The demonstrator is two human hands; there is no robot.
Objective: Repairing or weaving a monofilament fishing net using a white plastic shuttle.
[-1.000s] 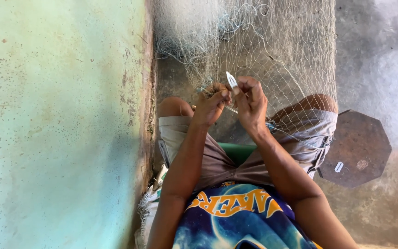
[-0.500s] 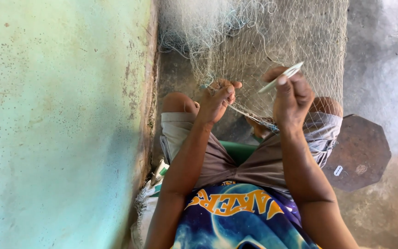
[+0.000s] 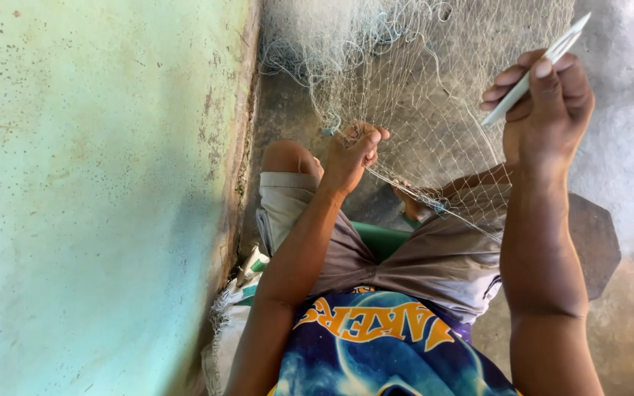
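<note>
The wall [image 3: 97, 198] filling the left of the frame is pale mint green, speckled with small dark and rust-coloured spots. The netting [image 3: 405, 81] across the top is off-white with what look like faint bluish strands, and the needle [image 3: 533, 73] at upper right is white. Lower down, the shorts [image 3: 405, 264] are grey-brown, the seat [image 3: 383, 238] between them green, and the shirt [image 3: 383, 352] deep blue with orange lettering.

Wall [image 3: 97, 198] blocks the left; net [image 3: 420, 95] (draped ahead) fills the front.
</note>
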